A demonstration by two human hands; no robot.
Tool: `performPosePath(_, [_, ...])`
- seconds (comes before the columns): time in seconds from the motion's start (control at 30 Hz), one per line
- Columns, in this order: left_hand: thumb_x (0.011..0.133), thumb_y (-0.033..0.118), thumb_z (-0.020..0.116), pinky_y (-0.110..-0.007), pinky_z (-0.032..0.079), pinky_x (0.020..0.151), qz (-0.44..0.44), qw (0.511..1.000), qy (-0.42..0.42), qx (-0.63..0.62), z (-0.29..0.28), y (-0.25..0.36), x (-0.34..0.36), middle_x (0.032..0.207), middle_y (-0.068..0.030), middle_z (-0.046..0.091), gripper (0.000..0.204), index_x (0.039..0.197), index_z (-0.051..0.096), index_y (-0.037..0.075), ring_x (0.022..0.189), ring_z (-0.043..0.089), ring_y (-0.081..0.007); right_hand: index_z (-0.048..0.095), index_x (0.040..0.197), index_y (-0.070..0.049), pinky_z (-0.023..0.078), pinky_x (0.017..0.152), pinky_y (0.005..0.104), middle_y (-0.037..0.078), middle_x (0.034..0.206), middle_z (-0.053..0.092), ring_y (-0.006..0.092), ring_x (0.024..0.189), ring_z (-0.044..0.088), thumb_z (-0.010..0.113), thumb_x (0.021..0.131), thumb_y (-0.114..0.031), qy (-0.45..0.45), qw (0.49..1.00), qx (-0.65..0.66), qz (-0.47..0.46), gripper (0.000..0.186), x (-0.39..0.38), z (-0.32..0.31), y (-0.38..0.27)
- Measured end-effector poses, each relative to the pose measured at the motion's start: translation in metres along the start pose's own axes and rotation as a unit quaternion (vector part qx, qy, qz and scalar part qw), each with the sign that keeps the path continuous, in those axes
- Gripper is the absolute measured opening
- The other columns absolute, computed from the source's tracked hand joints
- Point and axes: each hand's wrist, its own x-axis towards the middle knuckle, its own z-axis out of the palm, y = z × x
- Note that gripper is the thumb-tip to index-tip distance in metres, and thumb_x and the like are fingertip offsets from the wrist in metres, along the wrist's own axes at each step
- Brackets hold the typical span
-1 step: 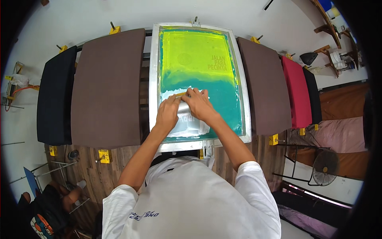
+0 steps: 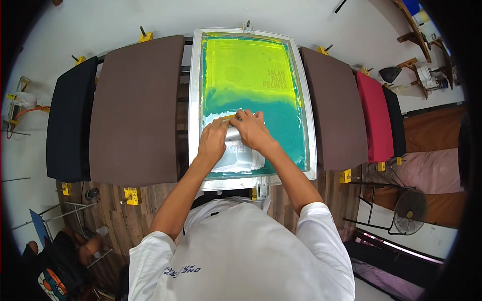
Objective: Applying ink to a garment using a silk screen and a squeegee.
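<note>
An aluminum-framed printing screen (image 2: 309,140) lies before me, yellow-green on its upper half and teal below, with pale white ink smeared in the lower-left area. On that ink, my left hand (image 2: 212,140) and my right hand (image 2: 251,130) grip a squeegee-like silver tool with a yellow edge (image 2: 232,133), fingers curled over its top edge, side by side. The hands partly hide the tool and the lettering beneath it.
Brown platens (image 2: 133,110) flank the screen, with dark ones (image 2: 68,120) and a red one (image 2: 374,115) beyond. Yellow clamps (image 2: 131,197) hang on the rack. A fan (image 2: 410,213) stands right, wall shelves (image 2: 416,37) upper right. Another person's leg (image 2: 88,246) shows lower left.
Both hands and the tool have shifted very slightly toward the far end of the screen; the surroundings look the same.
</note>
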Motion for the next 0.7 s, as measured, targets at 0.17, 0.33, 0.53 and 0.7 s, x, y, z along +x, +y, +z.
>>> performPosePath(0.17, [0.076,-0.011,0.055,-0.048,0.053,0.085,0.036,0.998,0.023,-0.042,0.013,-0.009,0.024,0.101,-0.0252,0.067,0.037,0.110,0.065,-0.002,0.095,0.065,-0.0417,0.069,0.109,-0.015,0.040,0.083,0.0533,0.010,0.110,0.060,0.0313,0.108,0.056,0.065,0.073,0.001,-0.014,0.999,0.013,0.040,0.040,0.009,-0.009,0.014])
performPosePath(0.33, [0.075,-0.006,0.060,-0.049,0.055,0.078,0.006,0.994,-0.103,-0.020,0.014,-0.012,0.052,0.091,-0.0263,0.069,0.030,0.101,0.072,0.002,0.085,0.067,-0.0434,0.070,0.111,-0.018,0.046,0.082,0.0602,0.010,0.111,0.063,0.0329,0.109,0.059,0.073,0.070,-0.003,-0.078,0.993,0.040,0.079,0.044,0.015,-0.023,0.032])
performPosePath(0.53, [0.070,-0.008,0.067,-0.047,0.056,0.079,0.009,0.978,-0.209,-0.019,0.016,0.004,0.063,0.091,-0.0252,0.070,0.025,0.092,0.072,0.001,0.087,0.068,-0.0421,0.069,0.110,-0.013,0.049,0.078,0.0629,0.014,0.110,0.065,0.0375,0.105,0.063,0.073,0.070,-0.005,-0.100,0.987,0.052,0.115,0.040,-0.004,-0.023,0.038])
performPosePath(0.7, [0.071,-0.006,0.068,-0.045,0.058,0.077,0.022,0.972,-0.233,0.014,0.015,0.020,0.038,0.091,-0.0245,0.071,0.023,0.093,0.071,0.000,0.088,0.070,-0.0391,0.068,0.108,-0.009,0.049,0.077,0.0630,0.016,0.107,0.066,0.0388,0.105,0.063,0.073,0.069,-0.005,-0.104,0.982,0.070,0.145,0.040,-0.039,-0.014,0.023])
